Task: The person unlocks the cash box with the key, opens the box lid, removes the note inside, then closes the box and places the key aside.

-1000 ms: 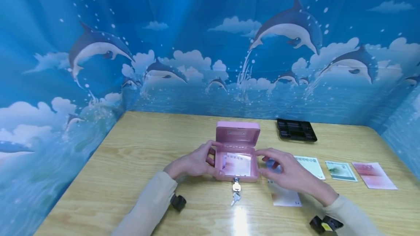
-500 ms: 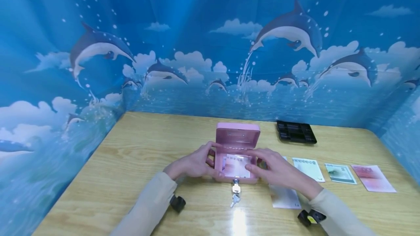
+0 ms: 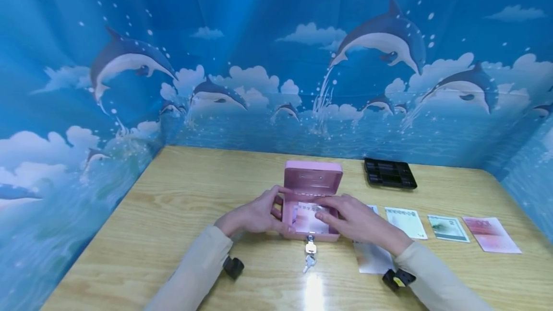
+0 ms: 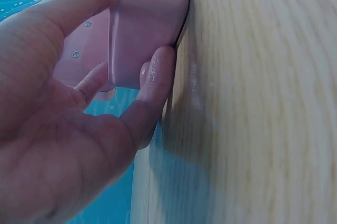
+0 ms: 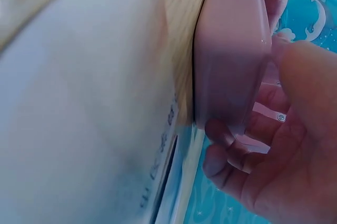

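Note:
A pink cash box [image 3: 288, 224] stands with its lid raised at the middle of the table. Inside lies a banknote [image 3: 307, 220], pale with a purple edge. My left hand [image 3: 258, 212] grips the box's left side, thumb near the front corner and index finger near the hinge. From the right, my right hand [image 3: 356, 220] reaches over the wall, its thumb and index finger apart above the banknote. In the right wrist view its other fingers [image 5: 221, 161] bend loosely beside the box's outer wall. Keys [image 3: 310, 253] hang from the front lock.
Right of the box lie several banknotes: a pale one [image 3: 373, 259] partly under my right arm, a whitish one [image 3: 406, 222], a green one [image 3: 448, 228] and a red one [image 3: 492, 235]. A black compartment tray [image 3: 390, 173] sits at the back. A dolphin-print curtain [image 3: 268, 61] borders the wooden table [image 3: 173, 196].
My right hand has moved left from the box's right edge, so its thumb and index finger are now over the banknote inside. My left hand has stayed put.

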